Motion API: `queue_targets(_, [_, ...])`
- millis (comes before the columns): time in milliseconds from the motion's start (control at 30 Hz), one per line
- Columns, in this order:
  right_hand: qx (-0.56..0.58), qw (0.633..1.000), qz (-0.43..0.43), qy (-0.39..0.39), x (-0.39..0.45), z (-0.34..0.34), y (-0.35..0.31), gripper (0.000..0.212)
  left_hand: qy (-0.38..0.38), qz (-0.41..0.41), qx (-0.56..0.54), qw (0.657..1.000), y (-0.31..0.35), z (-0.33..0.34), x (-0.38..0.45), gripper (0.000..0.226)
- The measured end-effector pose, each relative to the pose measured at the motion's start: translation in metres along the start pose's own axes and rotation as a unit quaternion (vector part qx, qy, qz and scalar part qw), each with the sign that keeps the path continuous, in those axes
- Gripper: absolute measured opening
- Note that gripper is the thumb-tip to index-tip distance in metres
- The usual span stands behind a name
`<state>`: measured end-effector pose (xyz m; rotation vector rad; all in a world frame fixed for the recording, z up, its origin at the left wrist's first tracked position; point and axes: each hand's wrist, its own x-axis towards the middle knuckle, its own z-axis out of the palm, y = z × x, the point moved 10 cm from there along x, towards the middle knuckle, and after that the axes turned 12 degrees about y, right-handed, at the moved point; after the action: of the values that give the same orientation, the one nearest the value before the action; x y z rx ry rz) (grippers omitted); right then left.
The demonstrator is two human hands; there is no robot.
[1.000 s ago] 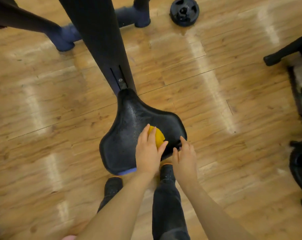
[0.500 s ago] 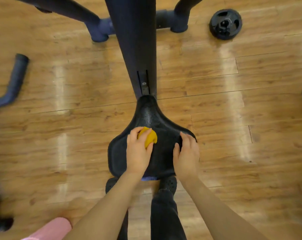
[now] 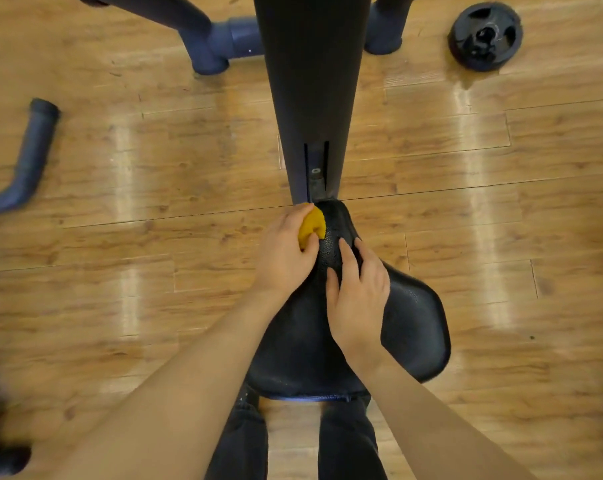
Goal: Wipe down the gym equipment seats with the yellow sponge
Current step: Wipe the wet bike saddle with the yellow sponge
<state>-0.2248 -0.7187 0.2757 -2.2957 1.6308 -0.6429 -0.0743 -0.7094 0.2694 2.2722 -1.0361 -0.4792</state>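
Observation:
A black textured bike saddle (image 3: 414,320) sits below me, its narrow nose pointing away toward the dark frame post (image 3: 310,81). My left hand (image 3: 286,254) grips the yellow sponge (image 3: 312,225) and holds it against the left side of the saddle's nose. My right hand (image 3: 358,292) rests on top of the saddle just behind the nose, fingers stretched forward and touching the surface.
Wooden plank floor all around. The machine's blue base tubes (image 3: 223,39) lie beyond the post. A black weight plate (image 3: 485,36) lies at the top right. A bent blue tube (image 3: 26,157) lies on the floor at the left. My dark-trousered legs (image 3: 345,441) stand under the saddle.
My left hand has slid the sponge forward from the wide rear part of the saddle to its nose. My right hand moved from the saddle's right edge up toward the nose.

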Motion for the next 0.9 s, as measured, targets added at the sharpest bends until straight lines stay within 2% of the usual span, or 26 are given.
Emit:
queue_targets(133, [-0.034, 0.999, -0.015, 0.003, -0.003, 0.003, -0.001, 0.044, -0.022, -0.018, -0.038, 0.999, -0.007, 0.009, -0.003, 0.053])
queue_targets(333, [-0.069, 0.997, -0.027, 0.01, -0.005, 0.005, -0.004, 0.045, 0.025, -0.083, -0.06, 0.994, -0.01, 0.009, 0.007, 0.043])
queue_targets(567, [-0.085, 0.996, -0.033, 0.007, -0.006, 0.007, -0.005, 0.046, 0.051, -0.06, -0.069, 0.994, -0.011, 0.0, 0.0, 0.035])
queue_targets(700, [-0.089, 0.996, -0.03, 0.007, -0.006, 0.007, -0.004, 0.046, 0.015, -0.051, -0.047, 0.997, -0.024, -0.006, -0.013, 0.027])
queue_targets(900, [-0.089, 0.996, -0.03, 0.001, -0.006, 0.006, -0.006, 0.046, -0.054, -0.046, -0.076, 0.995, -0.053, -0.013, -0.05, 0.037])
